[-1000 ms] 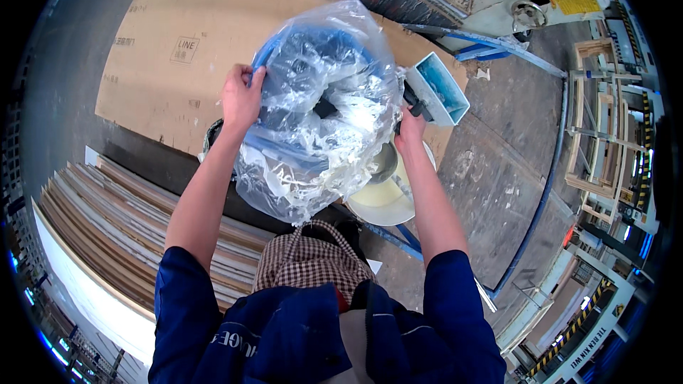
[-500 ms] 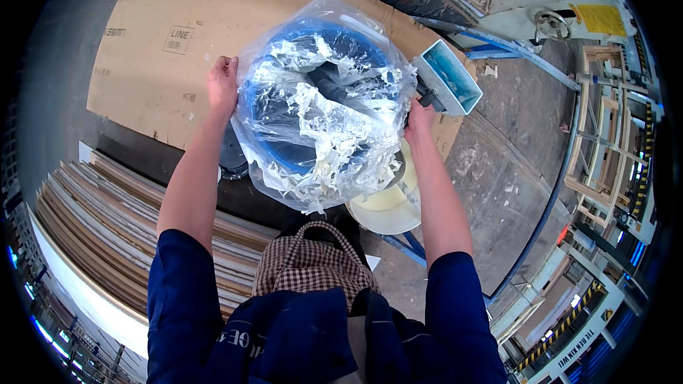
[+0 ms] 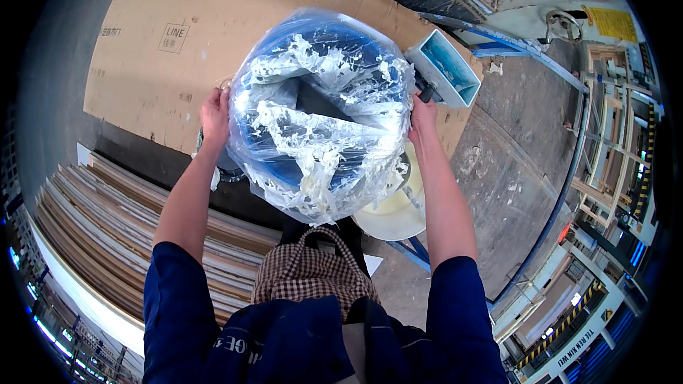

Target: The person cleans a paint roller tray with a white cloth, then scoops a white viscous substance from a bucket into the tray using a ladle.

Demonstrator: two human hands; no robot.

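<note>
A round blue container (image 3: 263, 167) sits inside a crumpled clear plastic bag smeared with white material, with a dark opening in its middle. My left hand (image 3: 213, 115) grips the bagged container at its left side, my right hand (image 3: 421, 115) at its right, fingers closed and partly hidden. A black fitting (image 3: 426, 91) is just above my right hand, beside an upright-walled rectangular box (image 3: 452, 80) with a light blue inside. A cream round tub (image 3: 390, 222) lies partly under the container, and a dark round object (image 3: 231, 173) shows below its left side.
A large cardboard sheet (image 3: 142, 57) lies behind. Stacked boards (image 3: 107, 227) stand at lower left. A blue metal frame (image 3: 573, 163) borders the concrete floor (image 3: 498, 156) at right, with wooden frames (image 3: 605, 142) and machinery beyond. A checked bag (image 3: 313, 270) is against my body.
The bagged container has turned to show more white smears and its dark opening. My left hand moved leftward, then lower; my right hand shifted slightly right and up from its first position.
</note>
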